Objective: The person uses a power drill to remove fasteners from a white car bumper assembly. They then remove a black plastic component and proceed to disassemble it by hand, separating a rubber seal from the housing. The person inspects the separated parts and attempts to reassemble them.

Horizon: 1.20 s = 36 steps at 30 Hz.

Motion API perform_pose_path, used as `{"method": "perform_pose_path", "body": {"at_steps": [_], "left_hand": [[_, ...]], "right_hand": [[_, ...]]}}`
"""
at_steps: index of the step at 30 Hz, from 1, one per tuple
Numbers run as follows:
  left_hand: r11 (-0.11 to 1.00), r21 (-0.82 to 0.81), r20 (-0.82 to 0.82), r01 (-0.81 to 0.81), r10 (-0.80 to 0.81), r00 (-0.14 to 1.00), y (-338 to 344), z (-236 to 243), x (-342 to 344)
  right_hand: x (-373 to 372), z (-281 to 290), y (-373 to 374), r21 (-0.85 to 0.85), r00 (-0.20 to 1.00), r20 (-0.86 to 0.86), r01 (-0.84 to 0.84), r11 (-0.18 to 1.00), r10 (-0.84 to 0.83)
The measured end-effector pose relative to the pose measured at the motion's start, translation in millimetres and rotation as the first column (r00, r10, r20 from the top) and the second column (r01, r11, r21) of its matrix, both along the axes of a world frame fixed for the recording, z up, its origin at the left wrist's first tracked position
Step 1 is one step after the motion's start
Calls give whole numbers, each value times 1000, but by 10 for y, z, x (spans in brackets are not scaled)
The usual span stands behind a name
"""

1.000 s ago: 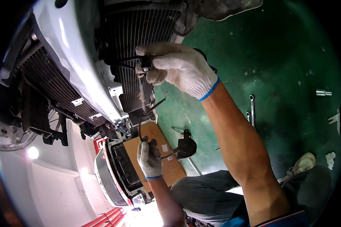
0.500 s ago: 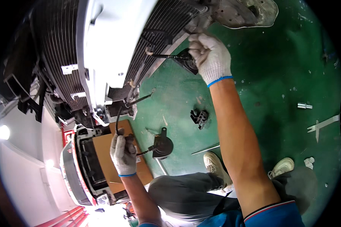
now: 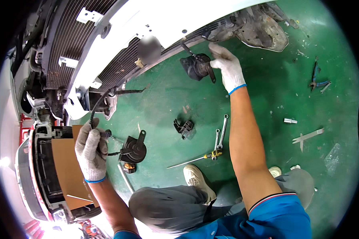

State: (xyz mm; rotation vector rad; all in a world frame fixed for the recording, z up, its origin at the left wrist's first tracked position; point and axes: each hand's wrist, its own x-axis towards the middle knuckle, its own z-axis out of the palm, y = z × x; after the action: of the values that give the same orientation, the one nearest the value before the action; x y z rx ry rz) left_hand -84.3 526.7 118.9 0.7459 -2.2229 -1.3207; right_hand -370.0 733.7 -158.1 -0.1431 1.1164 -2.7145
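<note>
My left hand (image 3: 92, 150), in a white knit glove, is closed around a black wiring cable (image 3: 96, 105) that runs down from the car front. A black connector (image 3: 105, 134) sticks out by its fingertips. Just right of this hand, a round black car horn (image 3: 135, 150) with a bracket hangs on the same wiring. My gloved right hand (image 3: 228, 68) has its thumb and fingers apart beside a second black horn (image 3: 196, 67). That horn hangs on its lead under the white bumper beam (image 3: 127, 28); whether the thumb touches it I cannot tell.
A finned radiator (image 3: 70, 38) stands behind the beam. On the green floor lie a black plastic bracket (image 3: 183, 128), wrenches (image 3: 223, 131), a screwdriver (image 3: 203, 157), a socket (image 3: 290, 120) and pliers (image 3: 315, 81). Cardboard (image 3: 66, 167) leans by another vehicle at left.
The view has shifted, showing more floor tools. My right hand has gone from curled to fingers apart at the horn. The left hand still grips the cable.
</note>
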Motion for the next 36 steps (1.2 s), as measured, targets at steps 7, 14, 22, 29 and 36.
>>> {"method": "perform_pose_path", "body": {"at_steps": [7,14,22,29,36], "left_hand": [[997,12,-45,81,-81,996,-157,47,21],[986,110,-86,123,-114,990,-431,-9,-1],[928,306,-156,211,-170,973,-906,-164,-139],[907,290,-205,305,-253,946,-1010,-282,-226],[910,331,-178,250,-200,964,-936,-296,-240]], "right_hand": [[136,-78,55,187,981,0,-191,964,194],[378,-62,-8,123,945,77,-325,938,318],[464,-59,-82,223,932,34,-359,906,361],[464,-65,-48,231,910,-9,-403,886,416],[421,-133,-68,197,917,16,-394,898,399]]}}
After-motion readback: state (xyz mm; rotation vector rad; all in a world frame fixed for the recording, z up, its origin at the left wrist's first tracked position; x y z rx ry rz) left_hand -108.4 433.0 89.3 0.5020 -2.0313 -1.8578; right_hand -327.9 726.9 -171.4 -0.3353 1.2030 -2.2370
